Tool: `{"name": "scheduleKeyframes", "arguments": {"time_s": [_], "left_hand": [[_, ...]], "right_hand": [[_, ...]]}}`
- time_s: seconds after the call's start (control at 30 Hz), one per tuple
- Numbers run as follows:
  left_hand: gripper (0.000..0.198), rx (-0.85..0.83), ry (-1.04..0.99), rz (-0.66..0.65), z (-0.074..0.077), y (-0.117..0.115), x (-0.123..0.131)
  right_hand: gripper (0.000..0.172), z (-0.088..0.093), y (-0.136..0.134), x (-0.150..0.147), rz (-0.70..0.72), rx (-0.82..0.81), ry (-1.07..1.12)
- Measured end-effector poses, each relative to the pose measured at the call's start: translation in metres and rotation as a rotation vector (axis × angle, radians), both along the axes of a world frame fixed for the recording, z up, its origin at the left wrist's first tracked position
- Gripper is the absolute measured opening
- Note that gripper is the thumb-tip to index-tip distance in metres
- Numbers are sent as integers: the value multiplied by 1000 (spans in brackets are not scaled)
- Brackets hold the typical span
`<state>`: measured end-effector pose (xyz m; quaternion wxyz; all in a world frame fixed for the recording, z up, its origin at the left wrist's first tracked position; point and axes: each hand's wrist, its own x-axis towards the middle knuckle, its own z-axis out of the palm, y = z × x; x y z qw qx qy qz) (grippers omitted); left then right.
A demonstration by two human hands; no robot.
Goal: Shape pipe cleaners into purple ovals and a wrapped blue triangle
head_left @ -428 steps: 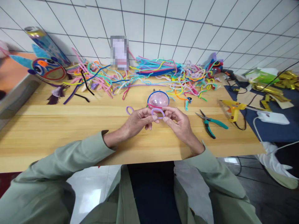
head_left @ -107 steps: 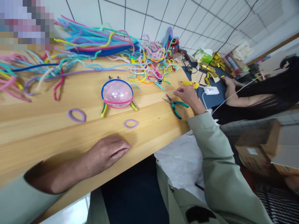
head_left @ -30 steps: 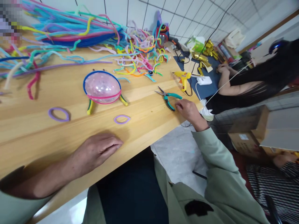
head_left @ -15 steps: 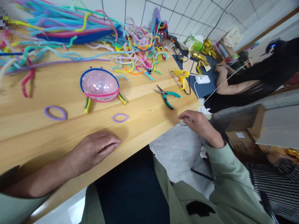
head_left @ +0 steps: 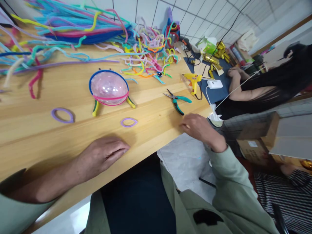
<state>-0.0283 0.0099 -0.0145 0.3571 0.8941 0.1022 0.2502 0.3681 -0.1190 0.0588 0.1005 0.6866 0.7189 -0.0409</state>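
The left hand (head_left: 104,154) lies flat, palm down, on the wooden table (head_left: 36,139), its fingers stretched out and close together, holding nothing. At about one o'clock of it, a small purple loop (head_left: 129,122) of pipe cleaner lies on the wood, apart from the fingertips. Further off at twelve o'clock sits a pink dome (head_left: 109,88), rimmed with blue pipe cleaner and banded in pink, with two yellow-green legs poking out beneath it. A larger purple loop (head_left: 62,115) lies at eight o'clock of the dome. The right hand (head_left: 198,128) rests at the table's near edge, knuckles up and fingers curled loosely inward; its fingertips are blurred, so I cannot tell whether they pinch anything. At eleven o'clock of that hand, near but not touching, teal-handled pliers (head_left: 177,100) lie on the table with the jaws slightly apart. At one o'clock of them stands a yellow glue gun (head_left: 193,80), beside a white adapter (head_left: 214,84) on a dark blue mat (head_left: 216,96). A heap of coloured pipe cleaners (head_left: 97,35) spreads along the far side by the tiled wall, and a co-worker's hand (head_left: 233,73) rests on the mat
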Motion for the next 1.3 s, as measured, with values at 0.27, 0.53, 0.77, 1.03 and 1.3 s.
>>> {"name": "scheduleKeyframes", "arguments": {"time_s": [0.27, 0.53, 0.77, 1.03, 1.3], "left_hand": [[22, 40, 9, -7, -2, 0, -1], [17, 60, -4, -12, 0, 1, 0], [17, 43, 26, -10, 1, 0, -2], [16, 21, 4, -10, 4, 0, 0], [21, 12, 1, -10, -3, -1, -1]], "right_hand": [[39, -2, -48, -26, 14, 110, 218], [33, 19, -62, -8, -262, 132, 139], [30, 16, 9, 36, -379, 499, 184], [25, 2, 96, 94, -752, 443, -116], [26, -45, 119, 145, -744, 506, 70]]}}
